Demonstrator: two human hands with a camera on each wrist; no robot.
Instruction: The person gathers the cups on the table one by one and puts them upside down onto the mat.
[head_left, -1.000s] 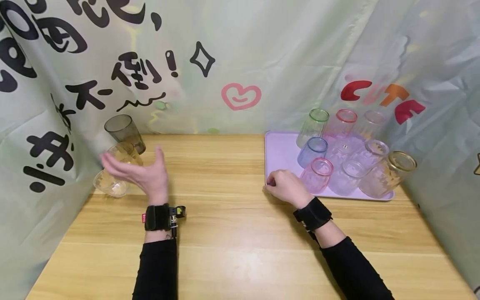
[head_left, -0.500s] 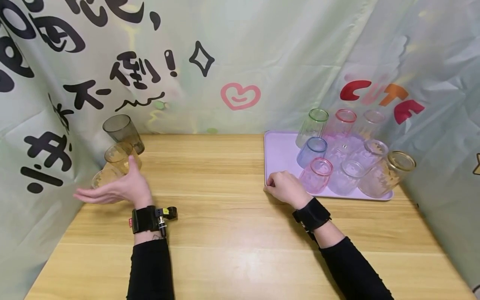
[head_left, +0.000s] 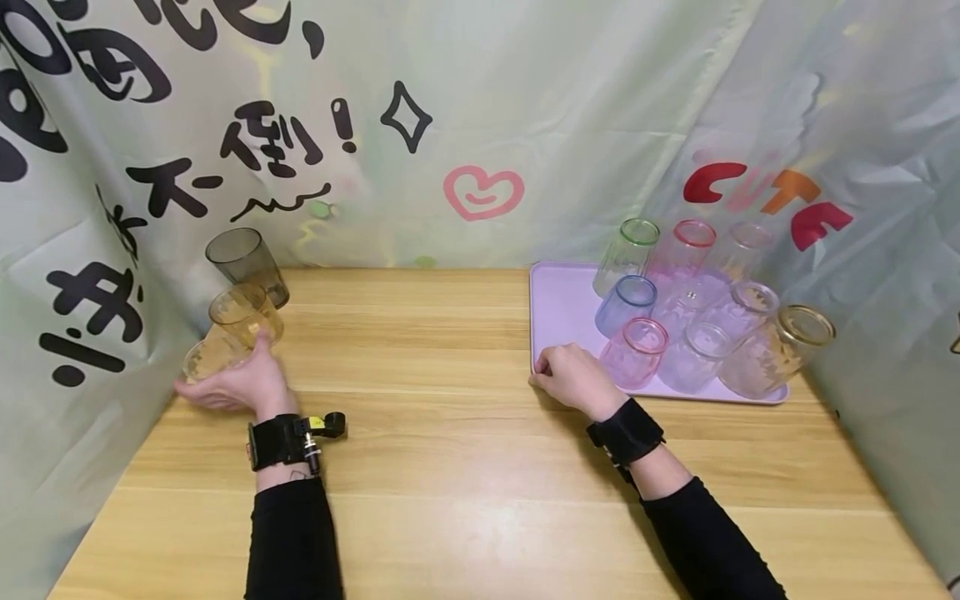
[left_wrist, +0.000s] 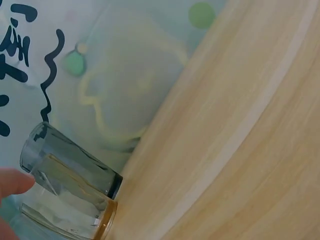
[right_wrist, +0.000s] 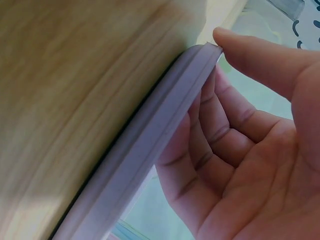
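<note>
At the left end of the table, my left hand [head_left: 236,383] curves round a clear, faintly amber glass [head_left: 213,357], thumb on its right side and fingers on its near left. The hand hides the glass's lower part. Just behind it stands an amber glass [head_left: 246,315], and beyond that a smoky grey glass [head_left: 251,262]. In the left wrist view, the thumb [left_wrist: 15,182] overlaps the grey and amber glasses. My right hand [head_left: 573,377] grips the near left corner of a lilac tray [head_left: 562,312]; its thumb and curled fingers meet at the rim [right_wrist: 145,135] in the right wrist view.
Several glasses crowd the tray's right side, among them a green-rimmed glass [head_left: 628,257], a blue glass [head_left: 628,307], a pink glass [head_left: 636,354] and a gold-rimmed glass [head_left: 776,350]. A printed curtain [head_left: 585,125] encloses the wooden table [head_left: 450,467] behind and at both sides.
My left hand, open and raised over the left glasses a second ago, has moved left and down and closed round the front clear glass. The right hand has stayed at the tray's corner.
</note>
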